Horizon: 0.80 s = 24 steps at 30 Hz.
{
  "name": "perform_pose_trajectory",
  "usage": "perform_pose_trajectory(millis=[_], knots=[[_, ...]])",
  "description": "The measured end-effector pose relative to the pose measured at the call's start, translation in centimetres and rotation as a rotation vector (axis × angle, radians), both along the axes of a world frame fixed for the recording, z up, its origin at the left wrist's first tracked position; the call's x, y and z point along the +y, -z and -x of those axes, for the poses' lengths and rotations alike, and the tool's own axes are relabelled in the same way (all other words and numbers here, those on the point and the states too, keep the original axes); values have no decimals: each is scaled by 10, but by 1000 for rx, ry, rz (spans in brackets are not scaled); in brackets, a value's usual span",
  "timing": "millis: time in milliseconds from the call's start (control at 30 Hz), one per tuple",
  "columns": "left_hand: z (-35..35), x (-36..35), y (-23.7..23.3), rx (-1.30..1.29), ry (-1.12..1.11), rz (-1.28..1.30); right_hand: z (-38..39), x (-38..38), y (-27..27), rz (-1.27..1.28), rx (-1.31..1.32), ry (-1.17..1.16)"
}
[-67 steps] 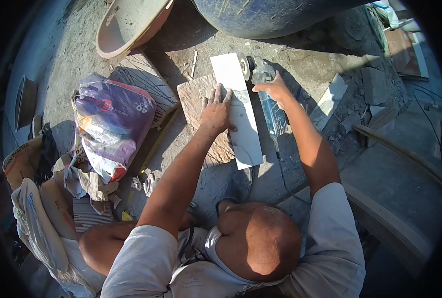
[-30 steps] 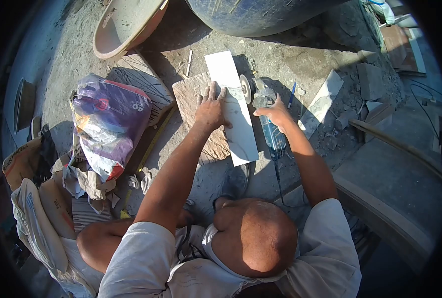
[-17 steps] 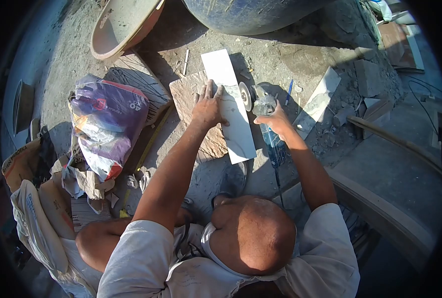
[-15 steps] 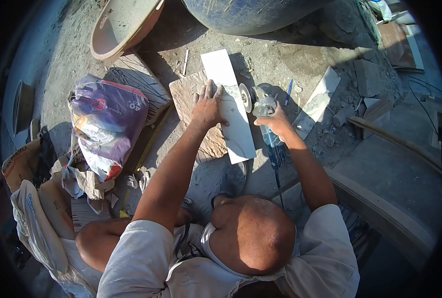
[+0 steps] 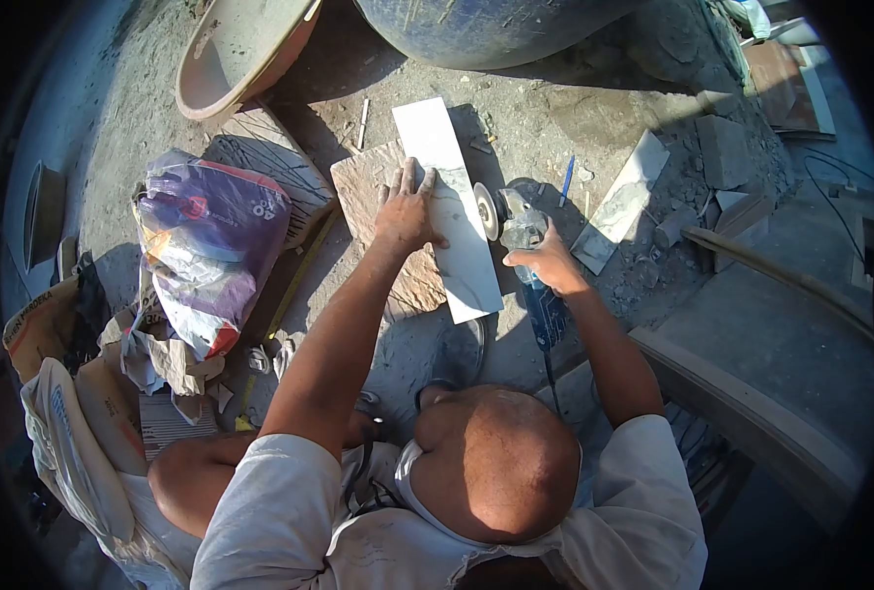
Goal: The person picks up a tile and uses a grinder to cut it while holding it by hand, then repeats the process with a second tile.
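Observation:
My left hand (image 5: 407,214) lies with fingers stretched out across a white marble-patterned tile strip (image 5: 466,241), pressing on its left edge. The strip rests on a rough brown stone slab (image 5: 363,192), overhanging it on the right. In my right hand (image 5: 552,264) is a blue angle grinder (image 5: 547,320), gripped near its head, its cord trailing down toward my knee. The round cutting disc (image 5: 488,211) stands upright right at the strip's right edge.
A blue pen (image 5: 567,181) and an offcut of marble-patterned tile (image 5: 622,202) lie to the right, near rubble. At left sits a purple-and-white plastic sack (image 5: 216,226) beside another tile (image 5: 270,157). A basin (image 5: 250,49) and a large blue tub (image 5: 496,29) stand at the back.
My right hand and the grinder have moved slightly toward me, the disc passing down along the strip's right edge. My left hand stays in place on the strip.

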<state>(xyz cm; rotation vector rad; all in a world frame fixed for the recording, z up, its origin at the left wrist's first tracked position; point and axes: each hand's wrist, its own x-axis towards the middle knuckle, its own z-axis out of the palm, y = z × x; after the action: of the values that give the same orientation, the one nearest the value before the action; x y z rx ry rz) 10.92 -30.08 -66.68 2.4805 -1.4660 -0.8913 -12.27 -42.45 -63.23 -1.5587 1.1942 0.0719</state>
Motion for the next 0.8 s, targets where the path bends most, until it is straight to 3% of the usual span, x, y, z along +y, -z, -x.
perform_pose_trajectory(millis=[367,567,800], knots=[[0,1,1,-11,0,4,27,9,18,99,142,-72],[1,1,2,-26,-4,36,26,20,-9,89,265,-115],[0,1,1,-26,-6,34,42,27,-6,4,172,-82]])
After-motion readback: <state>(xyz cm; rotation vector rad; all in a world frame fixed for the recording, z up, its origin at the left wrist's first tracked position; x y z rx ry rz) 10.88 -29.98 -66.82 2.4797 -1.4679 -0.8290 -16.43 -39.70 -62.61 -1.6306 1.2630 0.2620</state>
